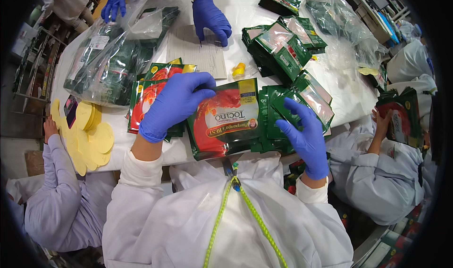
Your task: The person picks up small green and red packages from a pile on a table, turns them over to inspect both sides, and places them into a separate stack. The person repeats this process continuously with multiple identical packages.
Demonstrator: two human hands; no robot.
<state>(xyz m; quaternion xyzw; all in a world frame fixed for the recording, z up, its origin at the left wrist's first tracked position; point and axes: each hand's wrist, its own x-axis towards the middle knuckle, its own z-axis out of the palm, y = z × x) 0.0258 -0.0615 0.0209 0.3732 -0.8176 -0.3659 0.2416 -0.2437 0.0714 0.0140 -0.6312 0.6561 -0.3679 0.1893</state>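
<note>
In blue gloves, both my hands are over the front of the table. My left hand [177, 103] grips the upper left corner of a red and green printed food pouch [230, 117], its printing upside down to me. My right hand [306, 135] has its fingers apart and holds nothing; it hovers by green pouches [274, 109] lying to the right of the gripped one. Under and beside my left wrist lies a stack of red-fronted pouches [147, 103], partly hidden by my hand.
Clear plastic bags of pouches [109, 66] lie at left, near yellow round labels [86, 133]. Piles of green pouches [279, 50] lie at right. Across the table, another person's gloved hand [212, 20] rests over a paper sheet [198, 56]. A co-worker at right holds pouches [403, 116].
</note>
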